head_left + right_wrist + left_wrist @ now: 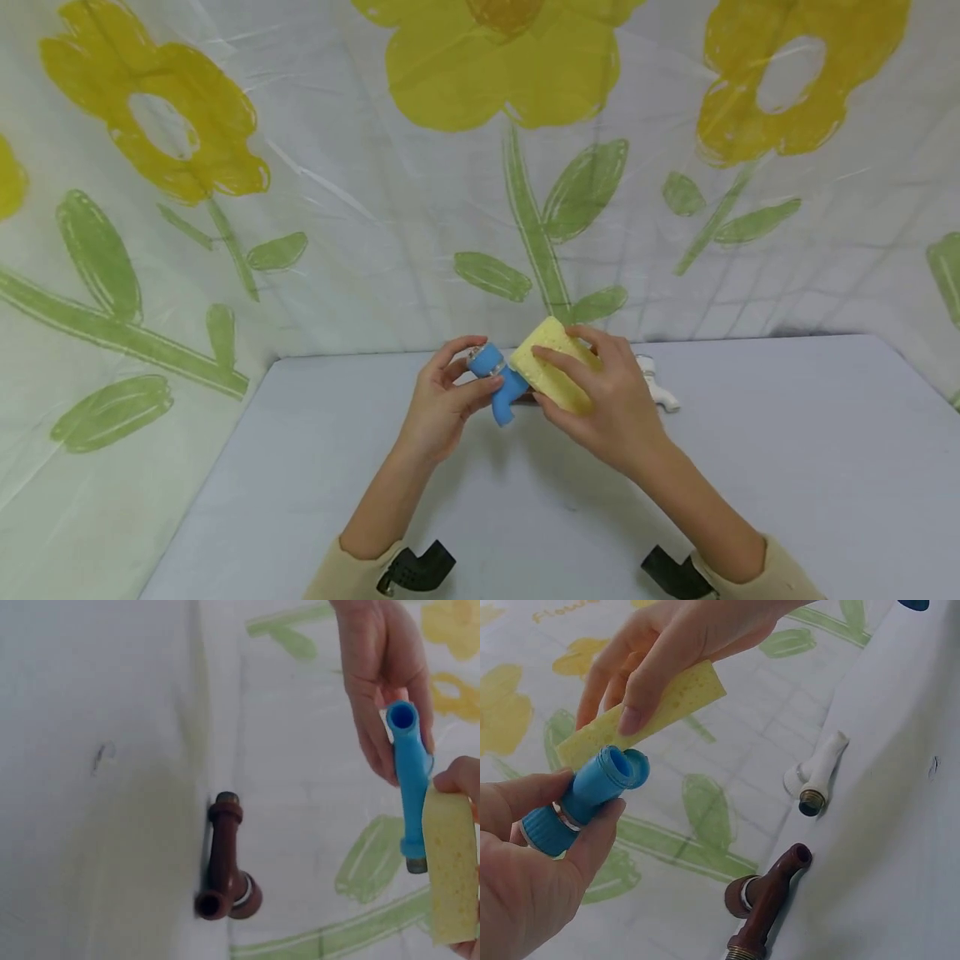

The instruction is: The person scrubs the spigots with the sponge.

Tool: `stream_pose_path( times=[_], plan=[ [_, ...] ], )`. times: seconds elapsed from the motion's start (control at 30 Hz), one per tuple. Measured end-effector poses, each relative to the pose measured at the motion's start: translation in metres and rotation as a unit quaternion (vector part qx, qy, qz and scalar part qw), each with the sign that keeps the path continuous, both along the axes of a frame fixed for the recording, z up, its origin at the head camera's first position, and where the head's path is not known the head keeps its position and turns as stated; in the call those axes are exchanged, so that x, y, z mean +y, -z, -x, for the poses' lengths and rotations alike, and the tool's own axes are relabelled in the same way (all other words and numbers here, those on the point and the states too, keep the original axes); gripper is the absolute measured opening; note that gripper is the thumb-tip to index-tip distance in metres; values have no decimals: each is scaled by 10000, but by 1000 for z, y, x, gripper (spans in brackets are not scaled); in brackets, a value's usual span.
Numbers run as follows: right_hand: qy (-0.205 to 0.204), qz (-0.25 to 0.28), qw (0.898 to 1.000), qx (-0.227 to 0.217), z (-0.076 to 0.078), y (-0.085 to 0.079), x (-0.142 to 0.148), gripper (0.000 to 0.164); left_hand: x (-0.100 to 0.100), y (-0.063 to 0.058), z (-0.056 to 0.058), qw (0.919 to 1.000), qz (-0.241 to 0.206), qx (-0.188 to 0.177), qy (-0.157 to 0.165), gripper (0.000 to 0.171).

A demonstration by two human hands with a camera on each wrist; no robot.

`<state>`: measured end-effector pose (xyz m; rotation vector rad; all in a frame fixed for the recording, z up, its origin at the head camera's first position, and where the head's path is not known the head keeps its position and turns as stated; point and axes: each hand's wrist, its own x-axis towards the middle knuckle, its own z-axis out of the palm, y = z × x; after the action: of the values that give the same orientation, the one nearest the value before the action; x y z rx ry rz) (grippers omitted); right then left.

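My left hand (pixel 442 404) pinches a blue faucet (pixel 510 390) by its ribbed knob end, between thumb and fingers. Its curved spout points down in the head view, and the open spout mouth faces the camera in the right wrist view. With thumb and fingertips, my right hand (pixel 618 404) holds a yellow sponge (pixel 555 371) against the faucet's side. The sponge (pixel 450 862) lies along the blue body in the right wrist view. Both things are held up above the table, and the sponge covers part of the faucet in the head view.
A brown faucet (pixel 772 900) lies on the white table (pixel 300 475), mostly hidden behind the hands in the head view. Near it lies a white faucet (pixel 662 392), right of the hands. A flower-printed curtain (pixel 360 275) hangs along the table's back edge.
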<state>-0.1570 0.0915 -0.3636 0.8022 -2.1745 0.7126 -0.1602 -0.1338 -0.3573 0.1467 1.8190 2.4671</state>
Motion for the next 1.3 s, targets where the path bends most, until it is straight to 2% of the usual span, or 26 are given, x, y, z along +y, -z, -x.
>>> stream_pose_path(
  times=[0.23, 0.5, 0.7, 0.93, 1.1, 1.3],
  plan=[
    [-427, 89, 9990, 58, -3, 5, -3, 58, -4, 1, 0, 9997, -174, -48, 157, 50],
    [-329, 295, 9989, -155, -4, 5, -3, 56, -3, -1, -2, 9980, -583, -115, 205, 43],
    [-799, 89, 9966, -184, -6, 9, -6, 47, -2, 0, -2, 9976, -674, -92, 160, 38],
    [-668, 280, 9969, -293, -4, 9, -4, 53, -2, 0, -2, 9970, -760, -17, 168, 37],
    [-786, 315, 9956, -406, -6, 10, -6, 42, -1, -1, -3, 9962, -866, -40, 44, 37],
    [-611, 277, 9966, -481, -5, 6, -1, 42, -2, 0, -3, 9966, -775, 152, 244, 34]
  ],
)
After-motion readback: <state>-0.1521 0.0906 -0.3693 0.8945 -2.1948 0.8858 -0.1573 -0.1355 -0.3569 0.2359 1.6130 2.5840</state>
